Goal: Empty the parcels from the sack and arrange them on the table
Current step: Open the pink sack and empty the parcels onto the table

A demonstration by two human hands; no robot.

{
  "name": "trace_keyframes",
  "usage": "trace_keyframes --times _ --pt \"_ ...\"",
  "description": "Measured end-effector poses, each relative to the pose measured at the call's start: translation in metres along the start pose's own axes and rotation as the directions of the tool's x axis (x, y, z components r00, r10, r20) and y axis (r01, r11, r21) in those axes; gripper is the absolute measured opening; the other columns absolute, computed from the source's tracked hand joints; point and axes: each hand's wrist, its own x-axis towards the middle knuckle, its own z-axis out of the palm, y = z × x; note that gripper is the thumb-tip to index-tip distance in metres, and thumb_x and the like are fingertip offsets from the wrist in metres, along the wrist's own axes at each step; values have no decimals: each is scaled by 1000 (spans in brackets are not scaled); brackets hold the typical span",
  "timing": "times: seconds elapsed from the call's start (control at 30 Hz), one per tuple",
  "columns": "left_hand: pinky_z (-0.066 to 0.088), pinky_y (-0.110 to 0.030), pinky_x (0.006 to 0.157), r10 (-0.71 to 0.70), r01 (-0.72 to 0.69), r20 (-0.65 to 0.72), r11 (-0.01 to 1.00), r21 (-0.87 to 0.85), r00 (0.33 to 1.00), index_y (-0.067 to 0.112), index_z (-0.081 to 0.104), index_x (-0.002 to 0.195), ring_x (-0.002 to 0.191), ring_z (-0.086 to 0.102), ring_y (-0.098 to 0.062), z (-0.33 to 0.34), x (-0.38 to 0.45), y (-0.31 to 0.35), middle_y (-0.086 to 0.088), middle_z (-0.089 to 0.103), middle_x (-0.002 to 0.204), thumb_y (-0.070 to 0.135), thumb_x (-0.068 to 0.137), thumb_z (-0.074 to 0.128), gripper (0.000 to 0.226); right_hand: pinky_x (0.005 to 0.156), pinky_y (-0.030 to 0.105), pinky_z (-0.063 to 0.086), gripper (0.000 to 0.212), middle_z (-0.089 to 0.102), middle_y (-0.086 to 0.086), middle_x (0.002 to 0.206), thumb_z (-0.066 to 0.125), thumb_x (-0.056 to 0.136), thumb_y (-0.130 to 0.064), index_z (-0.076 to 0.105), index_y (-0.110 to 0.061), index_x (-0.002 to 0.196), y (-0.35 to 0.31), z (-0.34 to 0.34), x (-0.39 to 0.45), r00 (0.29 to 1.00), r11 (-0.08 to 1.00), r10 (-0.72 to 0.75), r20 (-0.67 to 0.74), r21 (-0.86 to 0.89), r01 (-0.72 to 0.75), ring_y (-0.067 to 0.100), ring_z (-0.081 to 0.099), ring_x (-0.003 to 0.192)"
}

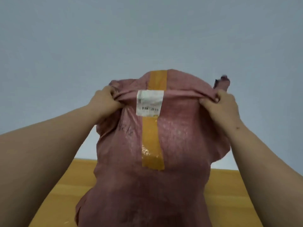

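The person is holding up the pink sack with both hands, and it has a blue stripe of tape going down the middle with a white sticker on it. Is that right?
Almost. The tape stripe is yellow-orange, not blue, as the head view shows. The rest holds: the left hand and right hand both grip the pink sack, and a white sticker sits on the tape.

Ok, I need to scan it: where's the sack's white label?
Head view, centre: the white label sits on the sack, over the yellow tape, between both gripping hands.
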Motion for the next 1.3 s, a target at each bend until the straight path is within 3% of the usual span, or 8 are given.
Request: trace_keyframes --times 0.07,0.17,0.33,0.57,0.67,0.9,1.03,1.3 --pt "55 -40 79 -237 257 119 947 -191 964 16 47 125 97 61 -29 4 -9 -13 -11 60 113 29 59 83 77 95 39 44 69 44 13 133 82 73 -39 46 -19 128 19 11 -6 975 973 219 38 -79 -216 32 53 116" --pt "56 -48 72 -429 484 247 843 -236 869 13 50 117 95 62 -36 2 -11 -29 -16 60 109 14 70 83 58 97 51 49 107 40 19 143 89 65 -30 22 -12 147 55 21 1 834 842 538 121 -29 -539 38 55 117" --pt "43 -52 101 -571 652 410 754 -81 711 9 59 99 98 62 -36 9 -16 -40 -19 66 98 18 81 72 24 67 41 57 89 64 17 110 91 49 -19 48 -3 126 89 36 14 706 722 655 271 54 -690 32 66 87" --pt "48 -47 84 -639 704 435 710 14 635 3 58 93 82 60 -33 19 -11 -42 -18 65 90 17 84 71 21 60 35 47 10 63 20 77 64 80 -4 59 5 79 92 37 20 743 756 653 143 -82 -649 31 58 63" --pt "40 -39 62 -629 664 410 744 75 660 1 53 87 70 52 -29 24 -7 -38 -16 57 81 12 88 65 16 54 32 41 9 59 18 69 58 82 5 59 5 73 91 40 26 741 761 646 185 -83 -643 29 52 56" --pt "46 -51 81 -537 526 250 843 116 806 1 54 117 102 55 -41 34 27 -33 -22 56 115 5 86 63 32 89 50 55 24 69 16 101 58 76 -13 69 -14 97 97 55 69 877 888 455 154 -144 -436 37 66 95" --pt "45 -55 97 -489 510 278 860 -3 827 6 51 125 109 58 -42 34 37 -18 -24 57 124 7 91 55 34 89 50 56 35 68 9 106 51 84 -5 66 -21 113 66 52 74 869 836 465 170 239 -494 31 66 94" --pt "52 -39 67 -127 123 13 918 -378 992 16 64 107 75 64 -27 27 53 17 -16 70 95 -1 84 46 34 85 42 59 33 70 4 102 44 77 -5 66 -17 99 -2 14 88 916 784 343 -206 601 -158 23 70 95"
